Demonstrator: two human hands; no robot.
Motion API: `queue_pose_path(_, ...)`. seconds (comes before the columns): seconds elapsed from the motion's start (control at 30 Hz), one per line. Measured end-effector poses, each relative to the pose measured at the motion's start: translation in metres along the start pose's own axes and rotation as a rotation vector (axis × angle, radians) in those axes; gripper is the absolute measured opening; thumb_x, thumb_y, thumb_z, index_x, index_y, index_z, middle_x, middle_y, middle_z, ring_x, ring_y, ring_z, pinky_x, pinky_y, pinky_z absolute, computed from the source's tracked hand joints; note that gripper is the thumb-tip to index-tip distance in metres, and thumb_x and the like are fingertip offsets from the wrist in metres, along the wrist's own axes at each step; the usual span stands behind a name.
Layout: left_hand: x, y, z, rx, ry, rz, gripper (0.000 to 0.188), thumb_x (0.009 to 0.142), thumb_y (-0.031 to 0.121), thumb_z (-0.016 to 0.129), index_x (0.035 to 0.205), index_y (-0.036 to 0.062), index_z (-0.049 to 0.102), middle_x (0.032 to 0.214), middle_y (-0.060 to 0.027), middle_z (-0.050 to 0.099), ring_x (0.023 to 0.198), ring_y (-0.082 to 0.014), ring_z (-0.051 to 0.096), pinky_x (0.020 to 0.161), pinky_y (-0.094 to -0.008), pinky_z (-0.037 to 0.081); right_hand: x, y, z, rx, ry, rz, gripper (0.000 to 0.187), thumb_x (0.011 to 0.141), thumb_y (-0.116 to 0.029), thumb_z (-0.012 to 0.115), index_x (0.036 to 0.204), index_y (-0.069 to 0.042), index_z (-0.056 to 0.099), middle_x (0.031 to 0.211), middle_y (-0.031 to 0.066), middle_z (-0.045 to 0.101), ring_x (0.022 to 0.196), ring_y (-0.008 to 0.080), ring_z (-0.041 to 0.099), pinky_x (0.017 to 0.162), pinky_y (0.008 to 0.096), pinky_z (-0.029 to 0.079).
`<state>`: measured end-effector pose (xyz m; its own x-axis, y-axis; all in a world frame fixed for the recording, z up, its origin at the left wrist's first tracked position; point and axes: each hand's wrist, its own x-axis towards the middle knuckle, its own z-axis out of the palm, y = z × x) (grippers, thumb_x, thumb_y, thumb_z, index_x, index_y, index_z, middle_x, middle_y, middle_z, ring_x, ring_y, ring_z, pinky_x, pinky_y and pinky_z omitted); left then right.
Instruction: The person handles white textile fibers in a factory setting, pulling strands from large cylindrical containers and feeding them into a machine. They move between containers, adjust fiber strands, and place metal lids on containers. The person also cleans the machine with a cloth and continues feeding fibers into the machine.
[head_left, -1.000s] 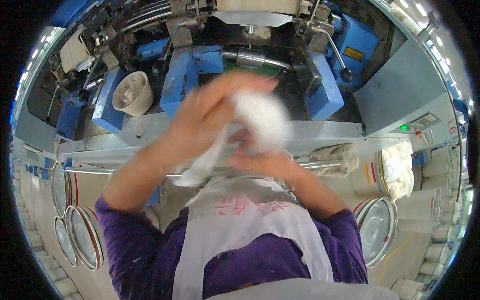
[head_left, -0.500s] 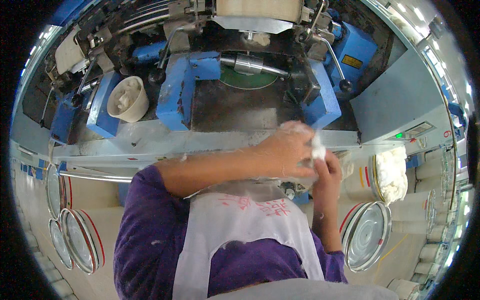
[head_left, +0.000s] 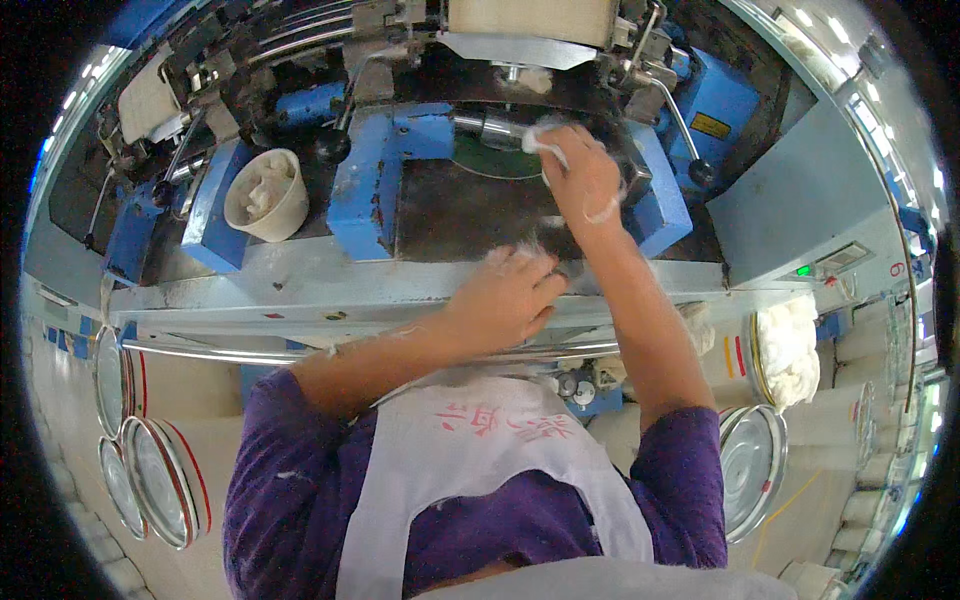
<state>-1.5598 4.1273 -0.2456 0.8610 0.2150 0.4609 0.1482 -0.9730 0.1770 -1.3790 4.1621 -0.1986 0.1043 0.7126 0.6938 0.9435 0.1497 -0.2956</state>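
Note:
My right hand (head_left: 583, 180) reaches over the blue-framed machine bay, its fingers closed on a white tuft of cotton fibre (head_left: 541, 138). That tuft is at the shiny metal roller (head_left: 492, 130); whether it touches the metal I cannot tell. Loose fibre also clings near the right wrist. Lower and to the left, my left hand (head_left: 505, 300) is at the machine's front ledge, fingers apart and slightly bent, with thin wisps of fibre about the fingertips. Below the roller, part of a green round surface (head_left: 490, 160) shows.
A white tub (head_left: 267, 196) with fibre scraps stands left of the bay. Blue blocks (head_left: 362, 190) flank it, and a black-knobbed lever (head_left: 702, 172) hangs at the right. A metal rail (head_left: 230, 352) runs along the front. Round cans (head_left: 752, 465) stand on both sides, one heaped with white fibre (head_left: 788, 350).
My hands were close together at the ledge's right. The right has moved up and forward to the roller with white fibre; the left has drawn back leftward and come away from the right.

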Motion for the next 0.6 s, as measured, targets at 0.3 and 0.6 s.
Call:
queue_pose_path(0.3,-0.008,-0.002,0.012,-0.020,0.106,0.031,0.031,0.082,0.020,0.064,0.109,0.0062,0.057,0.114,-0.0149,0.056,0.107,-0.0325,0.057,0.095,-0.0457,0.043,0.013,0.016,0.057,-0.252,0.094,-0.180,0.014,0.084,-0.008,0.059,0.096,-0.006,0.067,0.098,0.0142,0.058,0.091,0.0349,0.061,0.072,0.0435,0.054)
queue_pose_path(0.6,0.008,-0.006,-0.020,-0.329,0.310,-0.158,0.021,0.082,0.017,0.066,0.100,0.0076,0.064,0.104,-0.0124,0.064,0.101,-0.0335,0.059,0.090,-0.0463,0.045,0.016,0.020,0.064,-0.208,0.112,-0.206,0.017,0.084,-0.006,0.058,0.098,-0.004,0.067,0.092,0.0154,0.058,0.085,0.0368,0.061,0.071,0.0442,0.052)
